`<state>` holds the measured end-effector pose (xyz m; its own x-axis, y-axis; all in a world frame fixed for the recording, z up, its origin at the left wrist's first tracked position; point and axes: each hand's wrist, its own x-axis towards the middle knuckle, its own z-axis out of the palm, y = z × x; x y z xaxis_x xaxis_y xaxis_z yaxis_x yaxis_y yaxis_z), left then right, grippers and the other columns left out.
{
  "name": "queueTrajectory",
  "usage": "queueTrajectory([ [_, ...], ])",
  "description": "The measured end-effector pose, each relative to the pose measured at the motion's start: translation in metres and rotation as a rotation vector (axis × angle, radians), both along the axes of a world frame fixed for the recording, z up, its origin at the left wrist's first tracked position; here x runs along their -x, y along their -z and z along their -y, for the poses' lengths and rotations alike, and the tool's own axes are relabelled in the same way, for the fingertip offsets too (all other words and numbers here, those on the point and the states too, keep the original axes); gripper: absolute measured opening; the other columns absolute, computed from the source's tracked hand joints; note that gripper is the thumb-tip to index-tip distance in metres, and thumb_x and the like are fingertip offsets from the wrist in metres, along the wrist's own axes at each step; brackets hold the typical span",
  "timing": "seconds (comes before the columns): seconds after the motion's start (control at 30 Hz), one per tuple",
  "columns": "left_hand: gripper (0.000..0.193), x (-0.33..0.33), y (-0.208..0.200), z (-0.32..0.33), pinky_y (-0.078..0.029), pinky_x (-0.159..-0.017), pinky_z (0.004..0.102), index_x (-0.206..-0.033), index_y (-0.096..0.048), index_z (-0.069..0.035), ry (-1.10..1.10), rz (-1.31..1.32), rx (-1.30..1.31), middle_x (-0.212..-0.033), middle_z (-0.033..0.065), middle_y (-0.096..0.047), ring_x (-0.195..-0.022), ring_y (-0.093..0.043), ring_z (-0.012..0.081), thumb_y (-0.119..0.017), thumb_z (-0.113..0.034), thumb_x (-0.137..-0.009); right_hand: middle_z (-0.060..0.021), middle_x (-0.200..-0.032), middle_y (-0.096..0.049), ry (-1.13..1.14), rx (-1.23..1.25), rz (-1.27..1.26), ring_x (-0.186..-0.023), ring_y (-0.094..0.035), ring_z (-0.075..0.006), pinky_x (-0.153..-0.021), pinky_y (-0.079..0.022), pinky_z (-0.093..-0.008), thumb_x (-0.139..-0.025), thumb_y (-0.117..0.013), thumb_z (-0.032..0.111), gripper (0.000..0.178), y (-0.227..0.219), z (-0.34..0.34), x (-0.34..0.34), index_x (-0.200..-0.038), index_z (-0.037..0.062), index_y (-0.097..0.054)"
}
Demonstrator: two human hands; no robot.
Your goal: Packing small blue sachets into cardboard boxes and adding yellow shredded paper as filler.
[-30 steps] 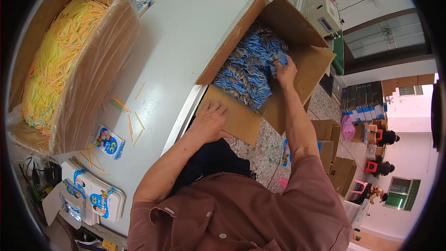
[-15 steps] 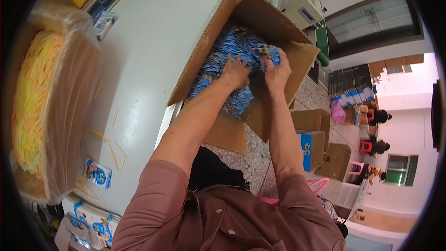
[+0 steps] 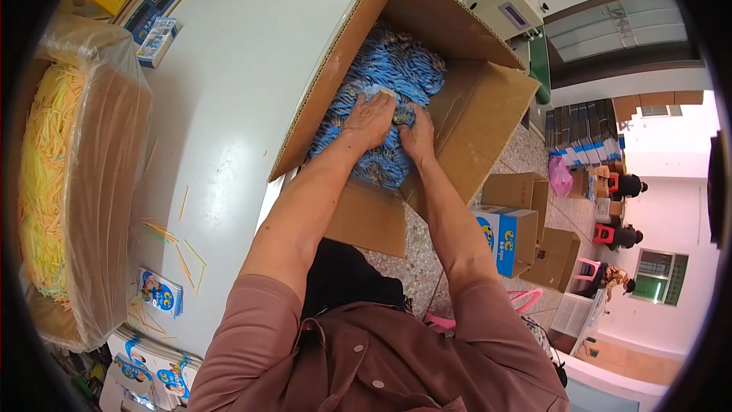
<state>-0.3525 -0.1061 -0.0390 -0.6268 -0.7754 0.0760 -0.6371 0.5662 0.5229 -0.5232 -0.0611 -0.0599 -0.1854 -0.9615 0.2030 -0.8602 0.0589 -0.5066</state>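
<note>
An open cardboard box (image 3: 484,133) holds a thick heap of small blue packets (image 3: 400,65), overlapping in wavy rows. My left hand (image 3: 369,120) is in the box with its fingers drawn together over some packets, the fingertips partly hidden. Close on its right, my right hand (image 3: 417,136) grips a small bundle of packets (image 3: 403,114) between thumb and fingers. Both hands are low against the heap, side by side, touching the same cluster. What lies under the palms does not show.
Left of the box is a white table (image 3: 229,107) with loose thin sticks (image 3: 183,259) and a small blue-and-white packet stack (image 3: 160,292). A plastic-lined carton (image 3: 107,183) of yellow and orange sticks stands at far left. Opened cartons (image 3: 512,240) sit on the floor at right; people are seated beyond.
My right hand has come down and left with its packets, to beside my left hand. My left hand has shifted slightly left, and its spread fingers have drawn together.
</note>
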Motion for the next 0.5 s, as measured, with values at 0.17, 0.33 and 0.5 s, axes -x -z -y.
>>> queueTrajectory([
  [0.17, 0.067, 0.006, -0.015, -0.005, -0.026, -0.116, 0.0538, -0.143, -0.042, -0.01, 0.076, -0.013, -0.022, -0.14, 0.0102, -0.051, -0.138, -0.04, 0.0286, -0.072, -0.015, -0.084, -0.024, -0.135, -0.054, -0.067, -0.215, -0.057, -0.128, -0.05, -0.0407, -0.108, -0.04, -0.041, -0.069, -0.075, 0.008, 0.076, -0.008, 0.009, 0.017, -0.139, 0.0058, -0.046],
  [0.33, 0.067, -0.008, 0.002, -0.005, -0.021, -0.118, 0.0532, -0.146, -0.041, -0.011, 0.058, 0.039, -0.011, -0.145, 0.0079, -0.048, -0.142, -0.036, 0.0267, -0.067, -0.012, -0.084, -0.0226, -0.141, -0.052, -0.283, -0.816, -0.325, -0.132, -0.048, -0.0372, -0.109, -0.04, -0.0373, -0.07, -0.076, 0.018, 0.091, -0.073, 0.037, -0.005, -0.151, 0.0076, -0.035],
  [0.5, 0.068, -0.004, -0.011, -0.008, -0.02, -0.119, 0.0535, -0.146, -0.04, -0.009, 0.107, 0.068, 0.038, -0.147, 0.0076, -0.046, -0.144, -0.032, 0.0267, -0.069, -0.015, -0.084, -0.0226, -0.133, -0.058, -0.281, -0.742, -0.139, -0.127, -0.053, -0.035, -0.106, -0.041, -0.0378, -0.089, -0.055, 0.029, 0.053, -0.043, 0.067, 0.038, -0.135, 0.0016, -0.052],
])
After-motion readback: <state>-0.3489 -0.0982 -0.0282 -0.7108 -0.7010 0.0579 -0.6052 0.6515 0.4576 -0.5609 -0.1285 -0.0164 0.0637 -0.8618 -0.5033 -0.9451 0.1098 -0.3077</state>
